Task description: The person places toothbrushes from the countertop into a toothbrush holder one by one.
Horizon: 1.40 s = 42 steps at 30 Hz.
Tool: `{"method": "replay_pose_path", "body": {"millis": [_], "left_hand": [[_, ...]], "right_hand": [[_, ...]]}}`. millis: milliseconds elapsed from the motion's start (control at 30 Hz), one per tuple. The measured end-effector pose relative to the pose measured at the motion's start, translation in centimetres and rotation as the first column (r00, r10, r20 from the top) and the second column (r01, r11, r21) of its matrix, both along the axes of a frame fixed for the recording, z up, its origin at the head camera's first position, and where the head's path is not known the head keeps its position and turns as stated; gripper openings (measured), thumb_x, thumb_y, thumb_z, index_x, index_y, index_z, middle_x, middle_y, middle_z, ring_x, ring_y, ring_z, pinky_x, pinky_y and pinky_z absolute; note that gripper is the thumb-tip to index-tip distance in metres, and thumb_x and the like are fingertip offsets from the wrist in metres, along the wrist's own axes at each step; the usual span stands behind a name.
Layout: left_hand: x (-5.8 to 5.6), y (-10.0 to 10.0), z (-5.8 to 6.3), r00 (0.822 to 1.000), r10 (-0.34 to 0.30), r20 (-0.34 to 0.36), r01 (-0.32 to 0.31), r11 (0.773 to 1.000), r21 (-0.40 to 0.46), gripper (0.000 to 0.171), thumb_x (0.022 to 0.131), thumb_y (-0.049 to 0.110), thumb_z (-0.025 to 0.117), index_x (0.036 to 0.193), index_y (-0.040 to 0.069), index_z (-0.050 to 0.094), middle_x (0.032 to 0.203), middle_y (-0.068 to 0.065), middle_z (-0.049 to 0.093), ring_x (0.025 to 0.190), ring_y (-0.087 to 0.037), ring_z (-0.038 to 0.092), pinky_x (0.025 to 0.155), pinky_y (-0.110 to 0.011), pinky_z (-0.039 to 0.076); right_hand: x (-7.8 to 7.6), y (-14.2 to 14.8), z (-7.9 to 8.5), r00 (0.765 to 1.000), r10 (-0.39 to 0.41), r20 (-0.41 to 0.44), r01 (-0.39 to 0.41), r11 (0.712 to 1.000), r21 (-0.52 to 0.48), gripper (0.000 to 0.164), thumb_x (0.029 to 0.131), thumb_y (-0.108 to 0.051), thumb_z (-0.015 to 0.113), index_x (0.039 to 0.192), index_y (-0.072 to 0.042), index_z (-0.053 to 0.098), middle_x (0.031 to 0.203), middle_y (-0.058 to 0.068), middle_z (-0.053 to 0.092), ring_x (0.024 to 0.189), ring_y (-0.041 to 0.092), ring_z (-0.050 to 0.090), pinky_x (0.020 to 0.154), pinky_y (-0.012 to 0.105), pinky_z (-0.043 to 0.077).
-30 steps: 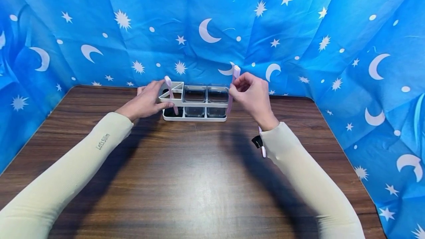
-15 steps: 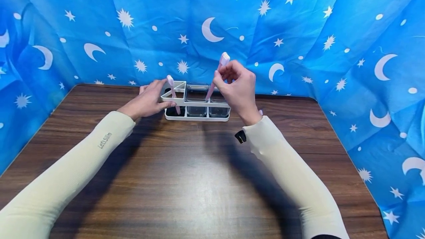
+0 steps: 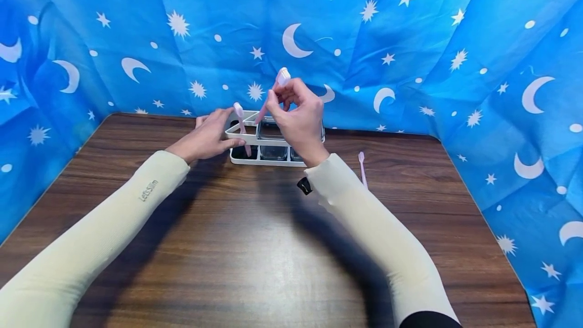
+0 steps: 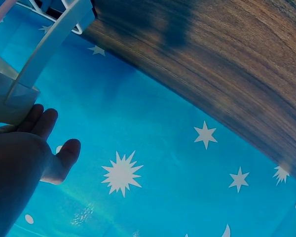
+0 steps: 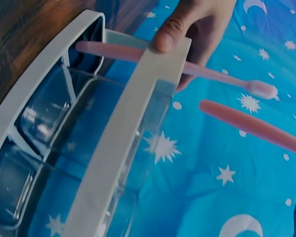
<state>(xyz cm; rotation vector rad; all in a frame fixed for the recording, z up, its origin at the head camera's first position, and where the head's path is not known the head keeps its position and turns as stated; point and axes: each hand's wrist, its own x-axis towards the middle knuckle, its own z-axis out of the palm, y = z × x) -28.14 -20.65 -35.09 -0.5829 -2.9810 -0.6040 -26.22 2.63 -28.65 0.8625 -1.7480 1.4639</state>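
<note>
A white toothbrush holder (image 3: 278, 142) stands at the back of the table. My left hand (image 3: 205, 135) grips its left end, thumb at the front of the upper frame (image 5: 113, 143). Through the left section stands a pink toothbrush (image 5: 217, 77), head up and tilted. My right hand (image 3: 300, 115) pinches a second pink toothbrush (image 3: 263, 112) with its bristles upward. This brush's lower end (image 5: 212, 107) points down at the divided left section; in the right wrist view it is apart from the frame. Only a sliver of the right hand shows there.
Clear square cups (image 3: 273, 153) fill the holder's other sections, partly hidden by my right hand. Another pink toothbrush (image 3: 362, 168) lies on the wooden table (image 3: 255, 247) to the right, partly behind my sleeve. Blue star-patterned cloth (image 3: 227, 24) hangs behind and beside the table.
My right hand has carried its toothbrush leftward from the holder's right end to above the left section. The toothbrush on the table is now better exposed. My left hand stays at the holder.
</note>
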Motion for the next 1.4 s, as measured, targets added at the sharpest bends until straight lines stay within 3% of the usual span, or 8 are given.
{"method": "replay_pose_path", "body": {"millis": [333, 667, 933, 1233, 1400], "left_hand": [[-0.1, 0.0, -0.1, 1.000, -0.003, -0.017, 0.003, 1.000, 0.000, 0.092, 0.085, 0.053, 0.063, 0.148, 0.000, 0.020, 0.140, -0.022, 0.036, 0.130, -0.035, 0.029, 0.100, -0.055, 0.015], [-0.1, 0.0, -0.1, 0.999, -0.010, -0.044, 0.010, 1.000, 0.012, 0.089, 0.085, 0.046, 0.067, 0.146, -0.002, 0.023, 0.139, -0.023, 0.037, 0.129, -0.034, 0.031, 0.097, -0.055, 0.018], [0.1, 0.1, -0.1, 0.999, -0.012, -0.052, 0.013, 1.000, 0.014, 0.086, 0.085, 0.044, 0.068, 0.145, -0.002, 0.025, 0.138, -0.023, 0.038, 0.129, -0.035, 0.032, 0.097, -0.055, 0.018], [0.1, 0.1, 0.0, 0.999, -0.010, -0.048, 0.011, 1.000, 0.016, 0.085, 0.085, 0.044, 0.068, 0.144, -0.001, 0.025, 0.138, -0.022, 0.038, 0.129, -0.035, 0.032, 0.098, -0.055, 0.017], [0.0, 0.0, -0.2, 0.999, -0.007, -0.049, 0.008, 1.000, 0.017, 0.086, 0.085, 0.045, 0.068, 0.144, 0.000, 0.026, 0.138, -0.022, 0.038, 0.128, -0.034, 0.032, 0.098, -0.054, 0.017]], "right_hand": [[-0.8, -1.9, -1.9, 0.996, -0.006, 0.091, -0.003, 0.994, 0.107, 0.010, 0.089, -0.011, 0.066, 0.095, -0.003, 0.063, 0.086, 0.002, 0.064, 0.071, 0.008, 0.057, 0.061, 0.025, 0.049], [-1.3, -2.9, -3.7, 0.985, -0.037, 0.168, -0.003, 0.973, 0.232, 0.008, 0.089, -0.011, 0.065, 0.094, -0.005, 0.065, 0.085, 0.001, 0.065, 0.069, 0.006, 0.056, 0.062, 0.021, 0.049], [-1.6, -3.3, -4.7, 0.976, -0.108, 0.186, 0.039, 0.939, 0.342, 0.006, 0.089, -0.015, 0.065, 0.091, -0.010, 0.067, 0.086, -0.002, 0.066, 0.077, 0.010, 0.057, 0.070, 0.027, 0.047], [-1.8, -3.5, -5.7, 0.956, -0.187, 0.228, 0.075, 0.902, 0.426, 0.007, 0.087, -0.020, 0.068, 0.090, -0.013, 0.069, 0.083, -0.005, 0.065, 0.082, 0.012, 0.051, 0.070, 0.026, 0.038], [-1.8, -3.5, -6.3, 0.954, -0.187, 0.236, 0.070, 0.901, 0.428, 0.009, 0.087, -0.022, 0.069, 0.090, -0.014, 0.069, 0.083, -0.006, 0.064, 0.082, 0.012, 0.049, 0.070, 0.027, 0.038]]}}
